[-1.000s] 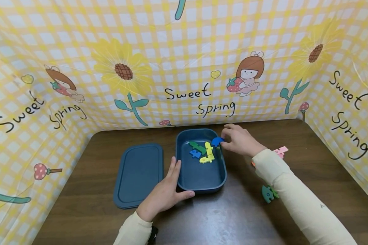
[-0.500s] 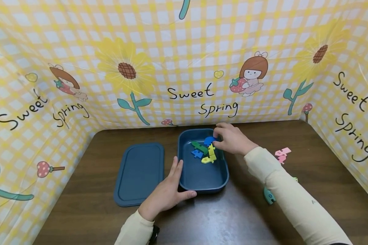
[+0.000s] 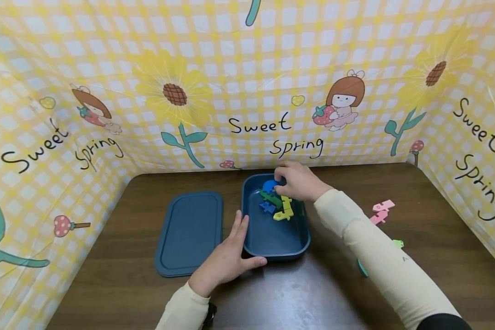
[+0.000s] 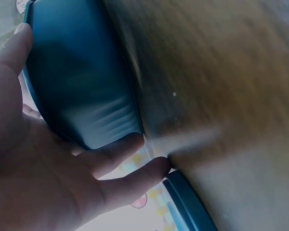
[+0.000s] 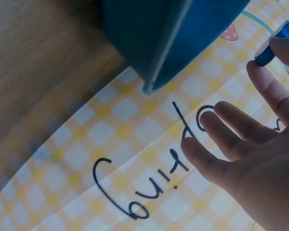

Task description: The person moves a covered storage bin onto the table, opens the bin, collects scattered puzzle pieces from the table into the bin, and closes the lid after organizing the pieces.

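Over the far end of a dark blue rectangular box (image 3: 276, 238), my right hand (image 3: 299, 182) pinches a blue rounded puzzle-like piece (image 3: 269, 185) between thumb and index finger. In the right wrist view, the same blue piece (image 5: 266, 55) sits at the fingertips, the other fingers spread. My left hand (image 3: 224, 260) lies along the box's near left corner, fingers extended and thumb at the front side. The left wrist view shows that hand (image 4: 43, 168) against the box wall (image 4: 82, 77). Inside lie a green piece (image 3: 272, 200), a small blue piece (image 3: 267, 207) and joined yellow pieces (image 3: 288, 210).
A dark blue lid (image 3: 189, 233) lies flat left of the box. On the table's right side are pink pieces (image 3: 382, 211), a light green piece (image 3: 398, 244) and a teal piece (image 3: 361, 268), the last two partly hidden by the right sleeve. A checked cloth (image 3: 247, 68) surrounds the table.
My right hand has carried the blue piece leftward from the box's right rim to above its far left part. The left hand stays at the box. More pink pieces show past the sleeve.
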Action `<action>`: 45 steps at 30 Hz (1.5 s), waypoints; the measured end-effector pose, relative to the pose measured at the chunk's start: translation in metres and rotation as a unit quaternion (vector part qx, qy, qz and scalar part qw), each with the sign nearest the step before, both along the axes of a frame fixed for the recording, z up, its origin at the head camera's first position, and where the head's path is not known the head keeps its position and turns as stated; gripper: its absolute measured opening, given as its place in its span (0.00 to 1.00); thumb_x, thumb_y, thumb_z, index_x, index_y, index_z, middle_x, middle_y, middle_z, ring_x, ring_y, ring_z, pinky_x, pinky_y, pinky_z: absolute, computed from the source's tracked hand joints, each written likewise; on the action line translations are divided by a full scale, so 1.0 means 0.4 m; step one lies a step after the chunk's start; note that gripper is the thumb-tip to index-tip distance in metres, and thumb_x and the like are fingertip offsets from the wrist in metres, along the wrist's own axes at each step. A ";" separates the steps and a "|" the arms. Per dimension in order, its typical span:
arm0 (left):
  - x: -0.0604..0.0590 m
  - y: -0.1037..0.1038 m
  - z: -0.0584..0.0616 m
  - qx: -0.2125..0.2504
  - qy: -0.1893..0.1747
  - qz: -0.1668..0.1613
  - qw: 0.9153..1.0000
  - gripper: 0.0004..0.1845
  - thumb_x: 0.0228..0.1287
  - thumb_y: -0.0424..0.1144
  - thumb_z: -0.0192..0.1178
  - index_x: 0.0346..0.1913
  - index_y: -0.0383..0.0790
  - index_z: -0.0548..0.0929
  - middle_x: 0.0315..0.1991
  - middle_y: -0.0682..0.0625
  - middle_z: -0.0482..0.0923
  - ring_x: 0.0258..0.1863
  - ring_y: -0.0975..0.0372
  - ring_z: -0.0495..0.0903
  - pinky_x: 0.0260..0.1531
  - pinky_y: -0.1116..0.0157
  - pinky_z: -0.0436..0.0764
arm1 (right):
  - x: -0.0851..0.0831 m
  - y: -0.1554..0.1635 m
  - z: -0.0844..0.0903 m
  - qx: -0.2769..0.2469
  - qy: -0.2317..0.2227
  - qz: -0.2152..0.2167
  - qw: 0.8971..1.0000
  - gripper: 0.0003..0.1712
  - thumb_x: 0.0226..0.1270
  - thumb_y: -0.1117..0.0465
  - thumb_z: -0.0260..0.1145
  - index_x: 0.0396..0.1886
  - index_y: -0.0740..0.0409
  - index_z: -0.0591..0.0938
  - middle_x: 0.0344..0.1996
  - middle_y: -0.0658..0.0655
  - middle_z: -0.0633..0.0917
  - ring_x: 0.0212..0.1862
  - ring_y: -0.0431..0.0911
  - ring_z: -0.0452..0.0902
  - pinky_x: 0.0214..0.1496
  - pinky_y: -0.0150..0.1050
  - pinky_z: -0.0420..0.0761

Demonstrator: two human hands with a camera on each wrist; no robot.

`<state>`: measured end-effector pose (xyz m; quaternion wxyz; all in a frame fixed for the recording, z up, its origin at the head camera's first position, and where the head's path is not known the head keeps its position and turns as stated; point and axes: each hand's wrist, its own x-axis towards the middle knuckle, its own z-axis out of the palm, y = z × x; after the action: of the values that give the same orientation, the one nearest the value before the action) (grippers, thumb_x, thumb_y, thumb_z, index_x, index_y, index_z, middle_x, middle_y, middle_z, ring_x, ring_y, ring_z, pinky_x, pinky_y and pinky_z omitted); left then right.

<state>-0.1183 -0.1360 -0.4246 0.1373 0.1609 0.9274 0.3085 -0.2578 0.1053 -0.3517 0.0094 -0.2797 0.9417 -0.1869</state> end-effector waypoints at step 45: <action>0.001 -0.004 -0.001 0.003 -0.001 -0.001 1.000 0.61 0.60 0.71 0.61 0.83 0.48 0.37 0.81 0.50 0.24 0.66 0.46 0.71 0.58 0.47 0.74 | -0.054 -0.094 -0.017 0.030 -0.008 -0.020 0.999 0.12 0.68 0.55 0.67 0.43 0.57 0.84 0.51 0.59 0.79 0.47 0.54 0.71 0.47 0.51 0.75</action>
<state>-0.1181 -0.1375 -0.4249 0.1378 0.1623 0.9262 0.3112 -0.2795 0.0677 -0.3585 0.0216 -0.2591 0.9521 -0.1610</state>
